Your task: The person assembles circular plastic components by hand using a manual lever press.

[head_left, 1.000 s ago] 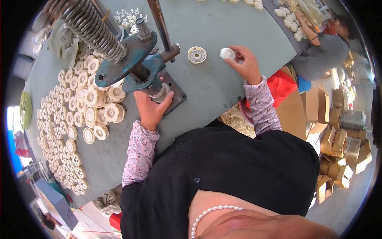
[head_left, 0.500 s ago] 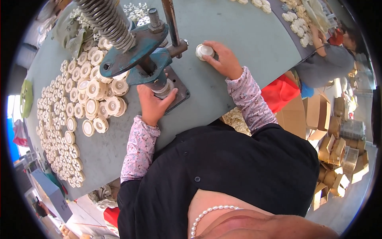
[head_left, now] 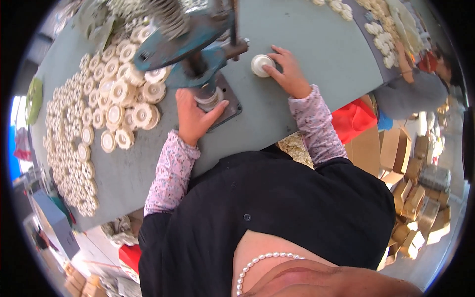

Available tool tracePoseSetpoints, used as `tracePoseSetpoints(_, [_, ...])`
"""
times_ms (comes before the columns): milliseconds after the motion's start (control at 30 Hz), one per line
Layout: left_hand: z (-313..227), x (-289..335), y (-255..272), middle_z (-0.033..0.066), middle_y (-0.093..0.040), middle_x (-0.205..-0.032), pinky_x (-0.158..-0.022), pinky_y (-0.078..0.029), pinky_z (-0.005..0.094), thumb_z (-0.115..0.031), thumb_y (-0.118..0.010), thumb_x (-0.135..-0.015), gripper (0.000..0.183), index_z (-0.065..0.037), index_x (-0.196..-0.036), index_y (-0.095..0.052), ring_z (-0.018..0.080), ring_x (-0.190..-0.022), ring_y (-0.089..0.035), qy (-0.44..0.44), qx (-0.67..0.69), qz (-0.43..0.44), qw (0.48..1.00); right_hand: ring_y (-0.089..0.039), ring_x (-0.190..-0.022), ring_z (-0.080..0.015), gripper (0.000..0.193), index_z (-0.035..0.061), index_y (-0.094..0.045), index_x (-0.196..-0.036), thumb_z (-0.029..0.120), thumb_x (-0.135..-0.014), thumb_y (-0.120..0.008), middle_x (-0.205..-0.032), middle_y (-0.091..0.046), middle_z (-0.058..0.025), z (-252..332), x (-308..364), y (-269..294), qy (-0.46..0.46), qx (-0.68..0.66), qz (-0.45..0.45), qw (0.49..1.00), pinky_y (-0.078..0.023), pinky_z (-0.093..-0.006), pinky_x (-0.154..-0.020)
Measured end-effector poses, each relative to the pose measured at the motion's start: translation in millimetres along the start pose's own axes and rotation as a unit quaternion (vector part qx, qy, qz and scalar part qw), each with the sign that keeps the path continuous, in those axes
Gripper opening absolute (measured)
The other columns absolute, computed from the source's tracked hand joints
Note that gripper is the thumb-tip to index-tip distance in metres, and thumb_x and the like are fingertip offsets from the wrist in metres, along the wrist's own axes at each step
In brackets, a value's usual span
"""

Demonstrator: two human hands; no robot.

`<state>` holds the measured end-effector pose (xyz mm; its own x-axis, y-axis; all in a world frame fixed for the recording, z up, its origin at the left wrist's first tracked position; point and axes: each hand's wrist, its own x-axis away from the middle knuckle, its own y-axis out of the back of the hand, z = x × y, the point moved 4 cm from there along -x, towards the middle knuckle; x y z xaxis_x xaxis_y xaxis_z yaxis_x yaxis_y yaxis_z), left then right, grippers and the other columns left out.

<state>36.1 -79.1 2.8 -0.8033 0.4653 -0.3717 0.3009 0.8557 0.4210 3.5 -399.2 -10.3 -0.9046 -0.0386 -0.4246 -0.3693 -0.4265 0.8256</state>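
My left hand [head_left: 193, 119] is at the foot of a blue-green press [head_left: 198, 69]. Its thumb and fingers curve round a white round plastic part [head_left: 210, 100] sitting on the press's dark base plate [head_left: 231, 101], below the ram. Some of those fingertips are hidden behind the press. To the right, a white round plastic cap [head_left: 262, 65] lies on the grey-green table [head_left: 262, 116]. My right hand [head_left: 291, 74] is beside the cap, with the thumb touching its edge and the other fingers stretched out, off the cap.
Left of the press, many cream round plastic parts [head_left: 118, 91] lie heaped and in rows. A coil spring [head_left: 168, 20] tops the press. A co-worker in grey [head_left: 410, 96] is at the right, near white parts [head_left: 381, 37]. Cardboard boxes [head_left: 368, 148] and red cloth [head_left: 354, 121] lie below the table edge.
My right hand has loosened its grip on the white cap, its fingers now spread away from it. My left hand stays at the press. The whole view has shifted slightly.
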Motion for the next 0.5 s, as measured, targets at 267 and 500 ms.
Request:
tracePoseSetpoints(267, [-10,10,20,0.0233,-0.058,-0.140,-0.115,-0.040,0.0514,-0.044,-0.096,-0.067,0.092,0.002,-0.136,-0.057,0.0430,-0.135,-0.050,-0.026,-0.029,-0.047,0.998,-0.068,-0.097,-0.0284,0.035,0.0053,-0.073,-0.113,0.003,-0.081,-0.084,-0.121,-0.070,-0.0118,101,3,37,-0.043,-0.326,0.109,0.938,-0.055,-0.0361,-0.086])
tracePoseSetpoints(500, [-21,9,22,0.0176,-0.062,-0.142,-0.118,-0.039,0.0508,-0.043,-0.098,-0.064,0.088,-0.001,-0.135,-0.065,0.0406,-0.141,-0.049,-0.031,-0.007,-0.036,0.999,-0.069,-0.101,-0.0256,0.040,0.0115,-0.078,-0.115,-0.003,-0.077,-0.081,-0.123,-0.065,-0.0089,164,-6,1,0.250,-0.188,0.013,0.950,-0.060,-0.0354,-0.081])
